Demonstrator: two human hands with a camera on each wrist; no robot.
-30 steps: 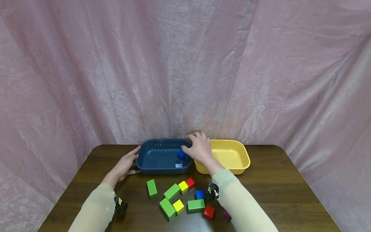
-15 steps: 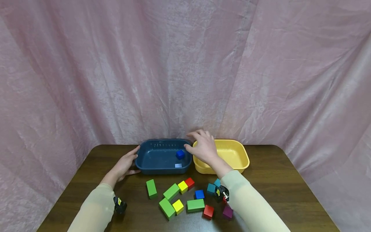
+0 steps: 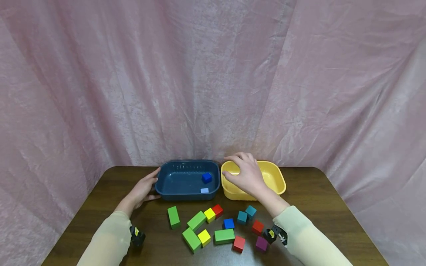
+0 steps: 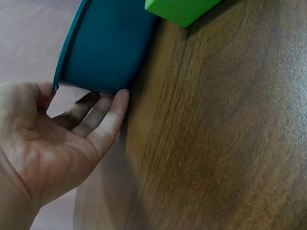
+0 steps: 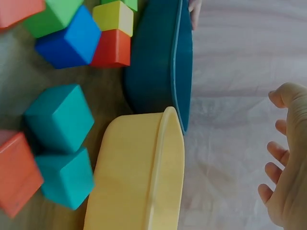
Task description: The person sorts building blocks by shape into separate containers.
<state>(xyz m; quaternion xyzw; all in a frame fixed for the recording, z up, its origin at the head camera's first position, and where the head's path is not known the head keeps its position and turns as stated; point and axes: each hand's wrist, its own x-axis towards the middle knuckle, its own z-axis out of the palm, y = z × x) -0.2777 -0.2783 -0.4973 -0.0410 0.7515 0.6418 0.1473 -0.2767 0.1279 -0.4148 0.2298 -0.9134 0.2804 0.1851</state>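
A dark blue basin (image 3: 179,184) stands at the back of the table, with a blue cube (image 3: 207,177) and a small pale rectangle (image 3: 204,190) inside. My left hand (image 3: 144,189) touches its left end; in the left wrist view, fingertips (image 4: 121,98) meet the wall and the thumb is at the rim. Over the yellow basin (image 3: 279,183) hovers my right hand (image 3: 246,173), holding nothing, its thumb and fingers spread apart. The right wrist view shows those fingers (image 5: 278,153) loosely bent, away from both basins.
In front of the basins lie green blocks (image 3: 224,236), yellow cubes (image 3: 204,237), red cubes (image 3: 239,244), another blue cube (image 3: 229,224), teal cubes (image 3: 242,217) and a purple cube (image 3: 261,244). A pink curtain (image 3: 213,81) hangs behind the wooden table (image 3: 319,207).
My right hand has moved right, from over the blue basin's right end to above the yellow basin, leaving the blue cube inside the blue one. My left hand has stayed put.
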